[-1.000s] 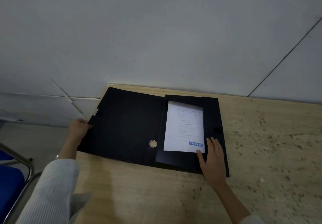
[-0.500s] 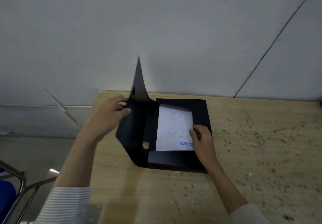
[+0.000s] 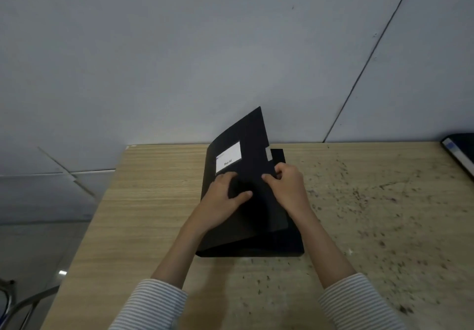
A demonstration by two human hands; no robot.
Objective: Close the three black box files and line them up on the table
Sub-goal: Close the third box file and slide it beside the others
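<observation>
Hands | L (image 3: pixel 222 196) flat, fingers spread on box file (image 3: pixel 256 227) cover | R (image 3: pixel 287 186) pinching cover edge

You've swung the lid (image 3: pixel 246 155) over the box file (image 3: pixel 282 242), hiding the paper; your left hand (image 3: pixel 220 199) now presses on it.

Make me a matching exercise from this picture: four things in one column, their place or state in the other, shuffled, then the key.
Things
1. black box file with the white label
2. left hand
3. right hand
4. second black file with a blue-and-white spine

Places or states
A. at the table's far right edge
B. pressing flat on the folded-over cover
C. lying mid-table, cover not yet flat
D. pinching the cover's free edge

Pairs: 1-C, 2-B, 3-D, 4-A
</observation>
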